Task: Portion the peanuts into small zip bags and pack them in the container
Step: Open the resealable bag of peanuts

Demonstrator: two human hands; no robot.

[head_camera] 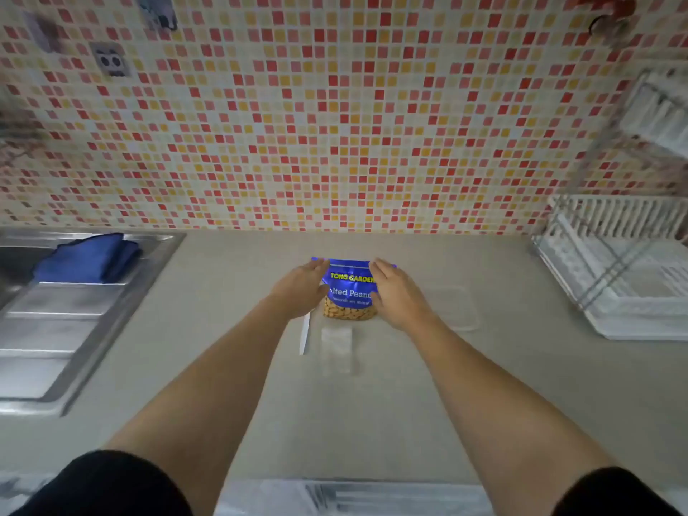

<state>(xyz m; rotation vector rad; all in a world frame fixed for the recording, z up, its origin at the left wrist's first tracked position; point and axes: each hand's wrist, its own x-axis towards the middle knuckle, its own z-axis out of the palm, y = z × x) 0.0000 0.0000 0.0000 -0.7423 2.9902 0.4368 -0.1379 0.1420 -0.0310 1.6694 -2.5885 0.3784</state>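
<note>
Task barely begun. Peanut bag [350, 288] stands mid-table, looks unopened. Your left hand [301, 292] and right hand [398, 296] flank it, fingers straight, gripping nothing. Zip bags [337, 348] near, container [454, 310] right, both look empty. All portioning left.

Blue peanut bag [349, 288] upright beside clear container [452, 309].

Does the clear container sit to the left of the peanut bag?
No, the clear container lies right of the peanut bag, beyond the right hand.

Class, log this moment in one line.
left hand, right hand: flanking blue foil peanut bag | clear small zip bags: untouched
</note>
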